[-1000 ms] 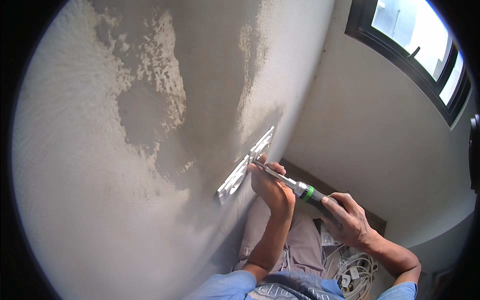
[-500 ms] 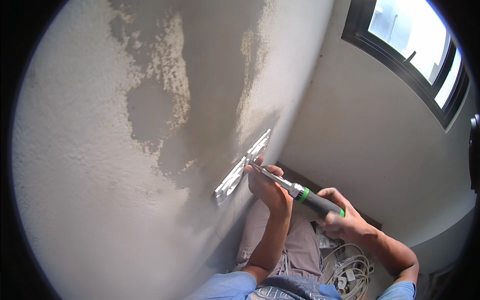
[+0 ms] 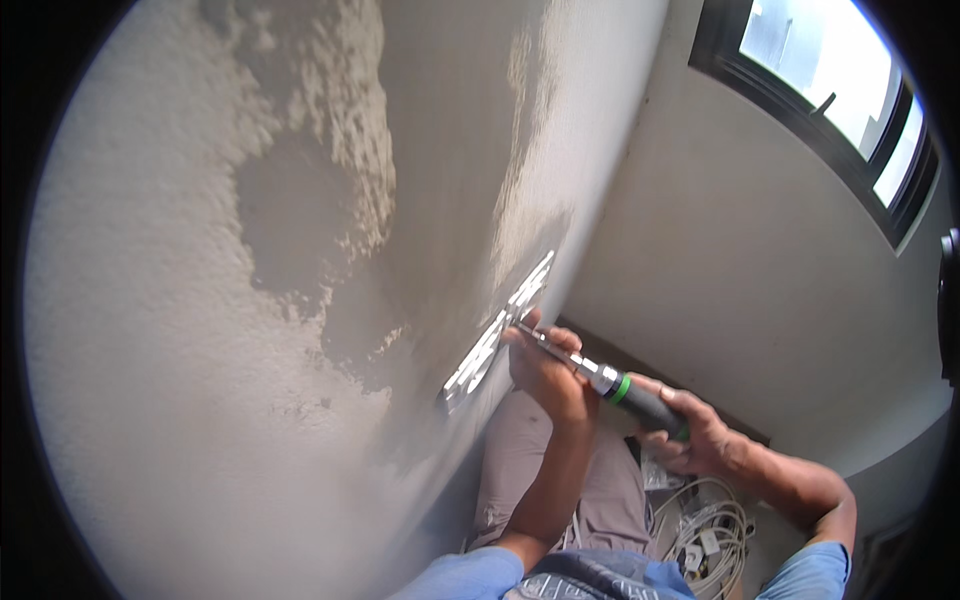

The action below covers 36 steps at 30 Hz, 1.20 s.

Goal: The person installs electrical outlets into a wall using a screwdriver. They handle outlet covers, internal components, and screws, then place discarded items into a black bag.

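Observation:
A white mounting frame [image 3: 484, 352] with openings, for sockets or switches, sits low on the wall, somewhat blurred. My left hand [image 3: 548, 368] is against its middle, the thumb and fingers closed around the tip end of a screwdriver. The screwdriver [image 3: 646, 405] has a metal shaft and a thick dark grey handle with green bands. Its tip points at the middle of the frame; any screw there is too small to make out. Around the handle, my right hand [image 3: 700, 432] is closed, off to the right of the frame.
Grey filler patches [image 3: 300, 215] mark the rough pale wall [image 3: 130, 330]. A plain wall [image 3: 720, 250] meets it in a corner, with a dark-framed window [image 3: 800, 105] above. On the floor lie coiled white cable [image 3: 735, 540] and small white fittings, beside my legs [image 3: 600, 480].
The view has shifted slightly, so wall frame and hands appear a little further right. My right fingers have changed their wrap on the screwdriver handle. The tip stays at the frame's middle.

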### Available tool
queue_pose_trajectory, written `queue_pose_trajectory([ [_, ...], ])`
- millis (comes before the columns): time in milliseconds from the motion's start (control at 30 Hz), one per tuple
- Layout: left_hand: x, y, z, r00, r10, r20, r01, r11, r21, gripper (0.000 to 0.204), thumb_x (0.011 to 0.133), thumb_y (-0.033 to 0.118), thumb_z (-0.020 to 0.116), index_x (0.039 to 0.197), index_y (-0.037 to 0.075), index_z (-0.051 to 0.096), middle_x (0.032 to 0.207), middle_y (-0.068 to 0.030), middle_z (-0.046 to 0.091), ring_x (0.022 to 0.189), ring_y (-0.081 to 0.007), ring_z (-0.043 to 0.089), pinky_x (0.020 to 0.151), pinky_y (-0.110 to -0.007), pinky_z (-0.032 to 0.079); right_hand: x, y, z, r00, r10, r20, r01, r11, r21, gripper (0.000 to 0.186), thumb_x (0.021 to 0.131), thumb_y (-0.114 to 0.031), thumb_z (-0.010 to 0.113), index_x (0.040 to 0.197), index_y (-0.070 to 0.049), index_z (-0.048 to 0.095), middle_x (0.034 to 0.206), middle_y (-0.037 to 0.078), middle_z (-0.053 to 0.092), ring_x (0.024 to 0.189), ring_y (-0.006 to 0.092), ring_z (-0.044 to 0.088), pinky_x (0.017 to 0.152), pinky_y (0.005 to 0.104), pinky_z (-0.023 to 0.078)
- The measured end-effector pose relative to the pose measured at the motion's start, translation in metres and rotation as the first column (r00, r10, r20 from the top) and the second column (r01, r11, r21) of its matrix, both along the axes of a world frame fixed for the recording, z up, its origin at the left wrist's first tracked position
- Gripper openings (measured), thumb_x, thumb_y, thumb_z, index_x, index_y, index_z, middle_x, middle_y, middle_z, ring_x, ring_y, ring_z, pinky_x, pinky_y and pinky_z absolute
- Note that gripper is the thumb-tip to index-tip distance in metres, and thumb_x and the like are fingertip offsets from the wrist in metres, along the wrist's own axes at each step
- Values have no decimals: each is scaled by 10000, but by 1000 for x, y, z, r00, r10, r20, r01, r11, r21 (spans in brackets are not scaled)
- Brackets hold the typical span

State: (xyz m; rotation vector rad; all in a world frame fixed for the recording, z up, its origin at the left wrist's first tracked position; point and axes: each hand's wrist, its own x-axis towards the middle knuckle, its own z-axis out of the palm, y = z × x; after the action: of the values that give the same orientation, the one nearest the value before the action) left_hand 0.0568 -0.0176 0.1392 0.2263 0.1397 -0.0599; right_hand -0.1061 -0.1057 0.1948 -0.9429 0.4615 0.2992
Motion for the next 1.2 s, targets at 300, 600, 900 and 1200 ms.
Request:
queue_pose_trajectory([
  [300,10,12,-24,984,-116,137,152,943,-297,437,994,472,525,1182,80,568,814,-48,684,642,-130,676,474,-234,571,-6,28,27,870,286,401,285,371,-884,493,803,-44,706,1225,-29,450,945,137,609,743,156,599,639,232,472],
  [600,2,8,-15,993,-62,102,73,991,-108,502,957,513,547,1161,54,564,731,-8,616,571,-81,617,479,-195,566,3,-1,10,726,637,257,383,-64,-922,615,803,-105,715,1396,-132,551,755,108,556,641,196,564,512,318,507],
  [900,2,15,-4,993,-115,16,116,991,-74,481,939,565,560,1184,152,584,793,57,602,633,-46,572,538,-206,497,-2,25,28,986,10,167,38,959,-280,566,892,-268,696,1357,-79,434,741,24,494,517,57,373,442,210,287],
  [1200,5,12,0,999,-36,-9,36,998,-49,462,962,539,547,1170,128,580,778,42,574,629,-72,555,576,-218,514,-1,16,29,758,608,235,559,-421,-714,599,792,-114,766,1344,-81,536,879,134,572,731,228,605,580,337,523],
])
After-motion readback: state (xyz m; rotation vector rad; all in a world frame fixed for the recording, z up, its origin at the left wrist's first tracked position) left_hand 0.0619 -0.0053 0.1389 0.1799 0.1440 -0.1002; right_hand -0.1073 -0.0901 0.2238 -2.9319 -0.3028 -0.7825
